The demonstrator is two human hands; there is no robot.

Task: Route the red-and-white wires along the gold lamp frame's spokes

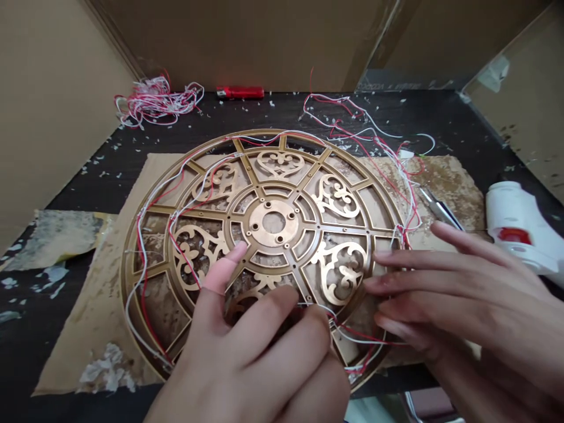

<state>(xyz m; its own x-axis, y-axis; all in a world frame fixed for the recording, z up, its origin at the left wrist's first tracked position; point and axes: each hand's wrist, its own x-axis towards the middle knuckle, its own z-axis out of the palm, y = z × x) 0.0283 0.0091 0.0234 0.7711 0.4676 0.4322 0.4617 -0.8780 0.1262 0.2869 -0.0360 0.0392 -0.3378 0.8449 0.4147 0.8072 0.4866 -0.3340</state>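
Observation:
A round gold-coloured openwork frame (275, 267) with scrollwork panels lies flat before me. Red and white wires (140, 232) run along its rings. My left hand (264, 358) is over the frame's near part, its fingers curled down and the thumb out towards the hub. Its fingertips are hidden, and a thin white wire comes out beside them. At the frame's right rim is my right hand (449, 294), its fingers stretched out and apart. A red and white wire pair (365, 338) passes from near my left fingers to beneath the right hand.
Under the frame lies a stained cardboard sheet (92, 329). A wire tangle (156, 103) and a red lighter (240, 93) are at the back. To the right are a metal-tipped tool (440, 208) and a white glue gun (513, 226). Cardboard walls (247, 47) enclose the dark table.

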